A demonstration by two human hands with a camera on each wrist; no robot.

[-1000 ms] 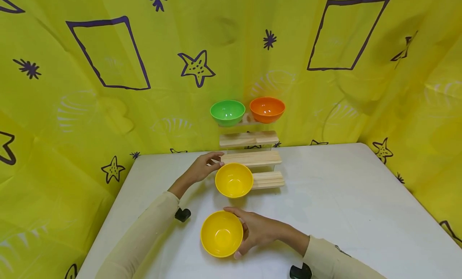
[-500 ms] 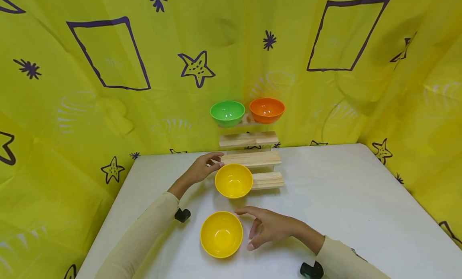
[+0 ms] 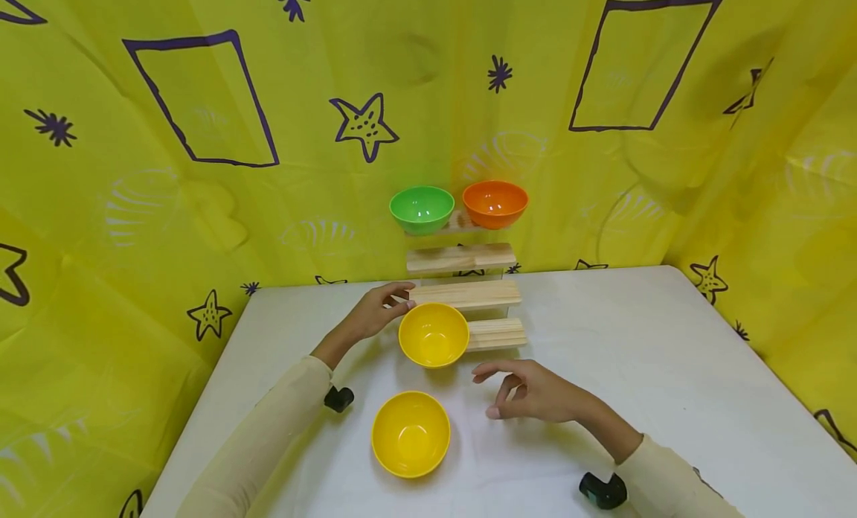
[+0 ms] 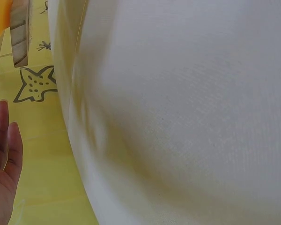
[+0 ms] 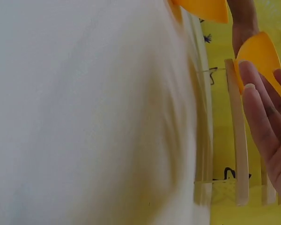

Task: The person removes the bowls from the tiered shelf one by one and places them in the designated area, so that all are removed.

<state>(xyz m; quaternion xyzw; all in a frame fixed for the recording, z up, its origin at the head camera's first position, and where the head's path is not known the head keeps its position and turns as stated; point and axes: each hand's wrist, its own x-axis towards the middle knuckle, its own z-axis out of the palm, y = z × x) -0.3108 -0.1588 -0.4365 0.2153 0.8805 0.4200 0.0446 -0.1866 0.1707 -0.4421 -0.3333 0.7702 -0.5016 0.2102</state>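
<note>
A yellow bowl (image 3: 434, 336) sits at the left end of the lowest step of a wooden step stand (image 3: 469, 293). My left hand (image 3: 376, 309) is beside it, fingers loosely bent, thumb tip by the bowl's rim and the stand's left edge; whether it touches either is unclear. Nearer on the white table stands a second yellow bowl (image 3: 411, 435). To its right my right hand (image 3: 535, 390) hovers with relaxed fingers, holding nothing. In the right wrist view, the fingers (image 5: 260, 112) of that hand stretch out in front of the stand and the upper yellow bowl (image 5: 261, 54).
On the stand's top step are a green bowl (image 3: 422, 210) at left and an orange bowl (image 3: 495, 204) at right. Yellow patterned cloth (image 3: 361, 220) hangs behind and at both sides. The white table (image 3: 629, 339) extends either side of the stand.
My right hand has let go of the nearer yellow bowl and moved away to the right and slightly forward. That bowl stays in place. My left hand and the other bowls have not moved.
</note>
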